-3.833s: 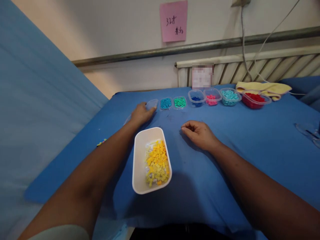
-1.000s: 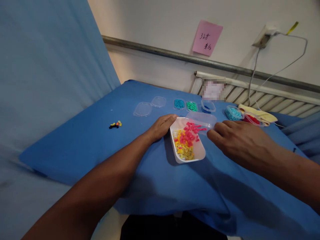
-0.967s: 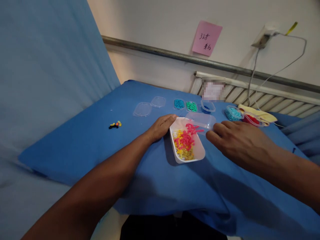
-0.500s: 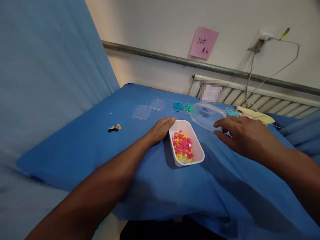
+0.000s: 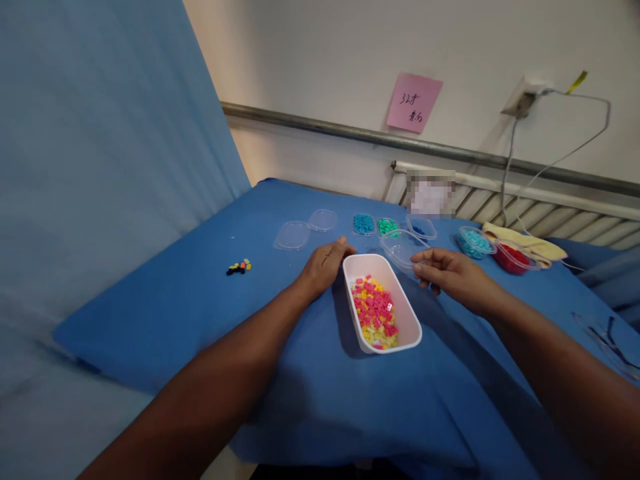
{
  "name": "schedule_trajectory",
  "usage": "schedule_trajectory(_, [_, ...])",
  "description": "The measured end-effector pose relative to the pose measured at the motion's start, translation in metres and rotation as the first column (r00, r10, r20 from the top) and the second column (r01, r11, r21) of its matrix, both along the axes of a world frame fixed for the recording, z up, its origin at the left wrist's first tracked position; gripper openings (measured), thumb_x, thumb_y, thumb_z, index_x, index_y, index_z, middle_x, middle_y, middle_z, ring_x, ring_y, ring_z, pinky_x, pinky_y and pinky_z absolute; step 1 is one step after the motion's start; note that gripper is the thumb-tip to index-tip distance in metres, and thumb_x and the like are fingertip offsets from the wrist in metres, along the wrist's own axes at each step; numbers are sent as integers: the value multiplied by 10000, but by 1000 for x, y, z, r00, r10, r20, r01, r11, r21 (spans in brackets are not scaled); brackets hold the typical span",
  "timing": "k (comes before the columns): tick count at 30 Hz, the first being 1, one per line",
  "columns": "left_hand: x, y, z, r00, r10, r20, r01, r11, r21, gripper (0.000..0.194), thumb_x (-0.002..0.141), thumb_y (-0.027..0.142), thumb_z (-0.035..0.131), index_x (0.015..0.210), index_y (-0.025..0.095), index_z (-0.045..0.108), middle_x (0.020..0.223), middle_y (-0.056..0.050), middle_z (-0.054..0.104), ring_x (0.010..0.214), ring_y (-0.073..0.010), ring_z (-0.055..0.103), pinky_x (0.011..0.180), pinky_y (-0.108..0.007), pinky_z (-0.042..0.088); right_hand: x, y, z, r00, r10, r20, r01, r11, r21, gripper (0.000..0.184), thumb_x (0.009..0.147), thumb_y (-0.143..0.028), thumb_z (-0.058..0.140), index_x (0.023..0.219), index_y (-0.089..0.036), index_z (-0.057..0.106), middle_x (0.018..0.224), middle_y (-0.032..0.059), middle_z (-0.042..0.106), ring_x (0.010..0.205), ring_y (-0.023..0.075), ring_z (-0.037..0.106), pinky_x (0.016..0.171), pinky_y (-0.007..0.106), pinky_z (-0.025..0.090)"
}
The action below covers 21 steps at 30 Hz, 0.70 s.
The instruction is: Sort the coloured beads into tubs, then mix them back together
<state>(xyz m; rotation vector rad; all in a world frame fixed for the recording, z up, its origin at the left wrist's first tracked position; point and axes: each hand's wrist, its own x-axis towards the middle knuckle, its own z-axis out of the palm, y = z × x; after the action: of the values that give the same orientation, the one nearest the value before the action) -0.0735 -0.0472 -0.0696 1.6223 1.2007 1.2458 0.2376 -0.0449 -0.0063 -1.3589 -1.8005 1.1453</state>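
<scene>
My left hand (image 5: 327, 263) grips the far left rim of a white plastic box (image 5: 409, 325), its thumb over the edge. Inside the box lie small pink pieces (image 5: 375, 307) on top of yellow and pale ones (image 5: 373, 335). Between thumb and fingers, my right hand (image 5: 443, 273) pinches the rim of a clear plastic tub (image 5: 400, 248). The tub looks empty and is just beyond the box, with the open side up. Whether its base touches the table cannot be made out.
Behind stand tubs of blue (image 5: 363, 224), green (image 5: 387, 227), dark blue (image 5: 421, 228), turquoise (image 5: 475, 243) and red pieces (image 5: 514, 259). Two clear containers (image 5: 293, 235) lie at left, near a small pile of coloured pieces (image 5: 239, 268). A yellow cloth (image 5: 530, 244) and glasses (image 5: 610, 343) are at right.
Pink pieces have dropped from the clear tub into the white box. My right hand has turned the tub upright and drawn it away from the box. My left hand keeps its hold on the box.
</scene>
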Motion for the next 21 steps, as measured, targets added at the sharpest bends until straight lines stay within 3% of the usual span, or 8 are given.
schedule_trajectory(2, [-5, 4, -1, 990, 122, -74, -119, 992, 41, 696, 1134, 702, 370, 1111, 172, 820, 1084, -108, 831, 1021, -278, 758, 976, -405, 585, -4, 3, -2, 997, -21, -71, 20, 1000, -20, 584, 811, -620, 904, 1155, -176, 747, 843, 36, 748, 720, 190, 687, 579, 303, 515])
schedule_trajectory(4, [-13, 8, 0, 927, 274, -257, -248, 960, 128, 529, 1132, 566, 440, 1146, 189, 811, 1166, -121, 823, 1127, -294, 742, 1058, -429, 563, -5, 5, -5, 994, -35, -108, 31, 999, -43, 600, 795, -624, 919, 1151, -173, 747, 862, 38, 749, 726, 187, 689, 573, 299, 511])
schedule_trajectory(6, [-24, 9, 4, 778, 415, -471, -346, 910, 229, 355, 1085, 415, 539, 1205, 206, 799, 1303, -130, 797, 1288, -324, 687, 1177, -466, 495, -4, 5, -8, 992, -49, -120, 42, 997, -62, 625, 782, -630, 927, 1164, -167, 751, 867, 39, 747, 726, 182, 685, 573, 295, 510])
schedule_trajectory(8, [-36, 7, 9, 607, 493, -623, -418, 865, 277, 342, 1045, 332, 589, 1304, 203, 772, 1416, -144, 754, 1390, -355, 628, 1239, -500, 433, -1, 4, -11, 989, -70, -128, 61, 996, -70, 648, 779, -633, 928, 1190, -163, 752, 857, 37, 743, 725, 179, 681, 575, 291, 509])
schedule_trajectory(10, [-48, 4, 13, 470, 506, -723, -489, 831, 264, 385, 1037, 322, 610, 1371, 186, 743, 1467, -172, 721, 1425, -388, 597, 1238, -532, 417, 3, 4, -15, 983, -106, -149, 98, 993, -60, 656, 780, -634, 928, 1206, -168, 749, 843, 32, 737, 718, 176, 675, 573, 286, 506])
schedule_trajectory(12, [-56, 2, 15, 382, 482, -788, -552, 803, 224, 402, 1035, 366, 634, 1372, 171, 736, 1478, -207, 700, 1435, -424, 583, 1212, -566, 428, 7, 2, -21, 973, -147, -177, 143, 989, -33, 659, 784, -644, 925, 1212, -176, 746, 845, 33, 740, 707, 172, 669, 571, 285, 504])
schedule_trajectory(16, [-64, 4, 15, 358, 447, -820, -626, 766, 145, 439, 1033, 504, 659, 1295, 164, 753, 1475, -241, 675, 1402, -456, 600, 1148, -592, 480, 16, -1, -40, 958, -212, -191, 217, 976, 5, 678, 795, -701, 903, 1198, -180, 742, 829, 45, 745, 670, 170, 656, 557, 289, 498])
schedule_trajectory(21, [-66, 10, 15, 322, 472, -821, -655, 737, 167, 314, 1021, 398, 609, 1142, 177, 797, 1374, -230, 720, 1319, -457, 634, 1086, -595, 519, 28, -4, -63, 955, -251, -161, 259, 965, 37, 633, 865, -723, 824, 1213, -201, 744, 863, 67, 780, 679, 192, 693, 566, 303, 516])
